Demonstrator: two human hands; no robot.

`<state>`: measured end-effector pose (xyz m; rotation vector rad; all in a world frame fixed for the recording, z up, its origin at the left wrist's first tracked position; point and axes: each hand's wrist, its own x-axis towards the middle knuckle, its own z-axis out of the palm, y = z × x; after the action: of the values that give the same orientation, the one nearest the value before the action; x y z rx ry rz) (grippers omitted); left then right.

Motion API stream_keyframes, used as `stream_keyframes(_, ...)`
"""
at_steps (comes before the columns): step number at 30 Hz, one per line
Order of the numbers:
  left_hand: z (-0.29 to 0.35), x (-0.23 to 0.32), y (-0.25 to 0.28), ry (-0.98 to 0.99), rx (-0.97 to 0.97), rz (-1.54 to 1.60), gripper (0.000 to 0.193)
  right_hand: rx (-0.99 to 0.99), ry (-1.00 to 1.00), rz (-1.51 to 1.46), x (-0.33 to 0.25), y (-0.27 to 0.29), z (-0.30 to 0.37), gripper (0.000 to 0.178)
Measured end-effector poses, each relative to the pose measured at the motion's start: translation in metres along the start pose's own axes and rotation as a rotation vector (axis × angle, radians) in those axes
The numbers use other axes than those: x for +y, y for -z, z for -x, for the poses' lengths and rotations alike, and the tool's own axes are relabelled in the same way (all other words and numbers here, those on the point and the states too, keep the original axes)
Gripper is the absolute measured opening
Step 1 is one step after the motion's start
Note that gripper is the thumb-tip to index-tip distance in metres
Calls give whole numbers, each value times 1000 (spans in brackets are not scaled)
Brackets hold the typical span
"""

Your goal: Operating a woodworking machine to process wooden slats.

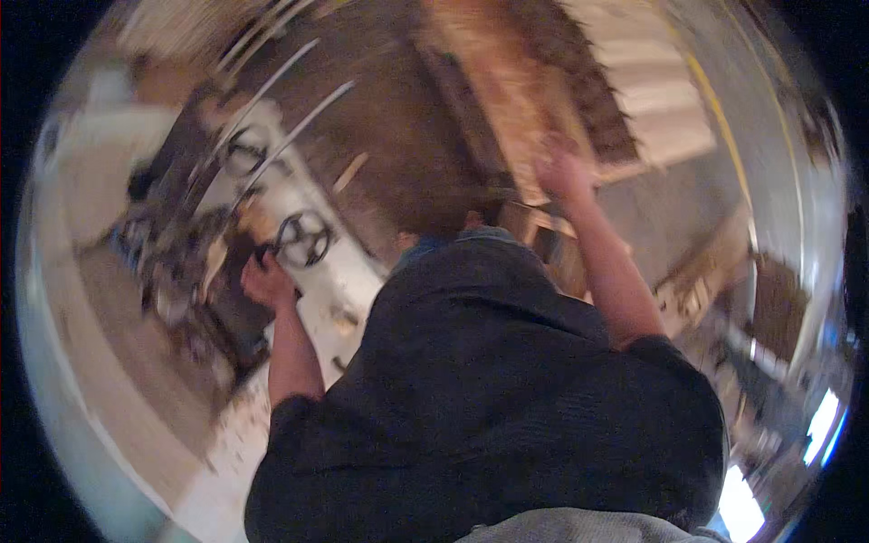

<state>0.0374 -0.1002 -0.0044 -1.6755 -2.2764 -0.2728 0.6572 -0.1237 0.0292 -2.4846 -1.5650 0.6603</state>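
Observation:
My left hand point(269, 280) is at the left beside a black spoked handwheel point(305, 239) on a pale machine body point(337, 288). Its fingers look apart, with nothing visible in them; whether a fingertip touches the wheel is unclear. Reaching forward on the right, my right hand point(567, 170) is over the near end of long reddish-brown boards point(493, 77). Motion blurs its fingers, so I cannot tell whether they rest on the wood or grip it.
A second handwheel point(247, 150) sits farther along the machine. Two pale curved rods point(312, 113) rise past it. A stack of pale boards point(656, 81) lies at the far right, near a yellow floor line point(724, 136). Wood pieces point(692, 294) lie to the right.

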Motion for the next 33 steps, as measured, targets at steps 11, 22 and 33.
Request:
stream_keyframes(11, -44, -45, -12, 664, 6, 99, 73, 82, 194, -27, -38, -10, -19, 47)
stream_keyframes(22, -84, -67, -37, 633, -168, 55, 79, -111, 381, -4, -133, -41, 6, 40)
stream_keyframes(33, 1, -102, 7, 208, -228, 290, 64, 115, 1154, -138, -357, -105, -48, 35)
